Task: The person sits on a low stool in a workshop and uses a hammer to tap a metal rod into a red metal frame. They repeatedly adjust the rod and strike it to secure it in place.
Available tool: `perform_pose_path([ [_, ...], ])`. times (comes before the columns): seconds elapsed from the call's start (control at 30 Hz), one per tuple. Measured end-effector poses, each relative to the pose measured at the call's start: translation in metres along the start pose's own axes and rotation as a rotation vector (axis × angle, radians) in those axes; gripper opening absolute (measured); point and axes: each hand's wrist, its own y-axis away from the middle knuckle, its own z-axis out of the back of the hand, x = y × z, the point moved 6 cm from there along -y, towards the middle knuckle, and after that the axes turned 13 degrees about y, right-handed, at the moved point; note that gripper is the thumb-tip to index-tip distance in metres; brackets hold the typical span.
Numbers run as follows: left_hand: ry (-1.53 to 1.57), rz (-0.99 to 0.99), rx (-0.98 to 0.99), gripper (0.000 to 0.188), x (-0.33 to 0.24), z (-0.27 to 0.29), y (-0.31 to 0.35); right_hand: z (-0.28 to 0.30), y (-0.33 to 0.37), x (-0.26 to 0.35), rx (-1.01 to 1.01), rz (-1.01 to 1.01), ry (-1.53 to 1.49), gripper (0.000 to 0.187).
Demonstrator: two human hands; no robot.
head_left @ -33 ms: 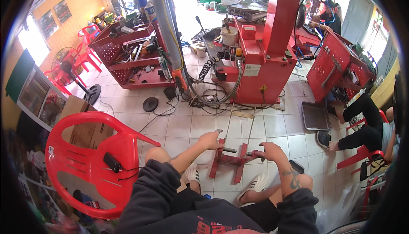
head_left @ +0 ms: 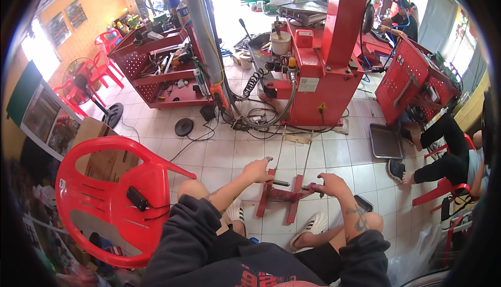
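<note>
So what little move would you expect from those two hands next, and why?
Probably a small tightening or pull with the right hand. It grips a handle at the right end of the small red floor frame, while the left hand rests on the top of its left upright, apparently steadying it. Two thin rods run from the frame toward the big red machine.

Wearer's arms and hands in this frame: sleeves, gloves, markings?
Both hands bare, no gloves: left hand, right hand. Dark charcoal sweatshirt sleeves pushed up near the elbows, forearms uncovered. A dark tattoo marks the right forearm. No watch or rings visible.
</note>
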Motion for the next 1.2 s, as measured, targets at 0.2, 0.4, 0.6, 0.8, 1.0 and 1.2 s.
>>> perform_pose_path([
  [0.2,0.276,-0.061,-0.037,0.084,0.008,-0.013,-0.009,0.005,0.002,0.005,-0.017,0.014,0.036,0.064],
  [0.4,0.349,0.009,0.018,0.096,0.058,-0.037,-0.02,0.01,-0.005,0.028,0.007,0.062,-0.023,0.061],
  [0.6,0.61,0.236,0.181,0.109,0.012,-0.014,0.008,0.004,0.007,0.012,0.012,-0.009,-0.029,0.059],
  [0.8,0.28,-0.021,-0.191,0.114,0.023,-0.006,-0.007,-0.001,-0.003,0.008,-0.009,0.034,0.022,0.061],
  [1.0,0.365,-0.055,-0.193,0.104,0.011,-0.005,-0.004,-0.016,-0.007,-0.009,-0.075,0.059,0.026,0.061],
  [1.2,0.377,0.062,0.025,0.11,0.037,-0.02,-0.014,0.0,-0.001,0.005,0.04,0.032,0.046,0.059],
])
